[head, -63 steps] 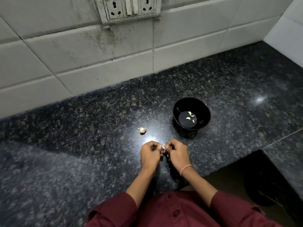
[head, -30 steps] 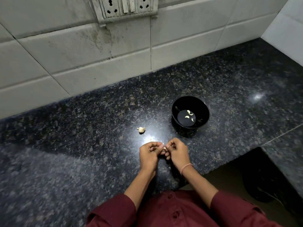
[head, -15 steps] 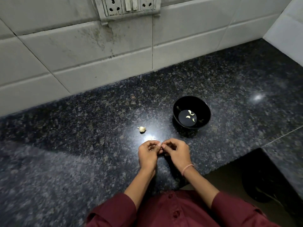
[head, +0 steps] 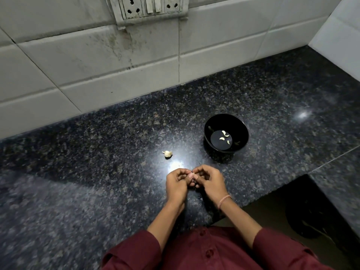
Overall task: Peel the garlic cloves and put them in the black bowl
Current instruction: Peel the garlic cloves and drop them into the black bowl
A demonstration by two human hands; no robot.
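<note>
My left hand [head: 176, 185] and my right hand [head: 209, 182] meet over the dark granite counter, fingertips pinching one small garlic clove [head: 192, 174] between them; most of the clove is hidden by the fingers. Behind and to the right stands the black bowl [head: 242, 129], with several peeled cloves [head: 224, 136] lying on its bottom. A small garlic piece [head: 167, 153] with its skin lies on the counter to the left of the bowl, beyond my left hand.
The counter [head: 87, 152] ends at a white tiled wall [head: 97, 65] with a socket panel [head: 150, 5]. At the right the counter steps back, leaving a dark gap [head: 311, 211] below its front edge.
The hands stay together on the clove, with only small finger shifts. The view has drifted slightly. Bowl and loose garlic piece have not moved.
</note>
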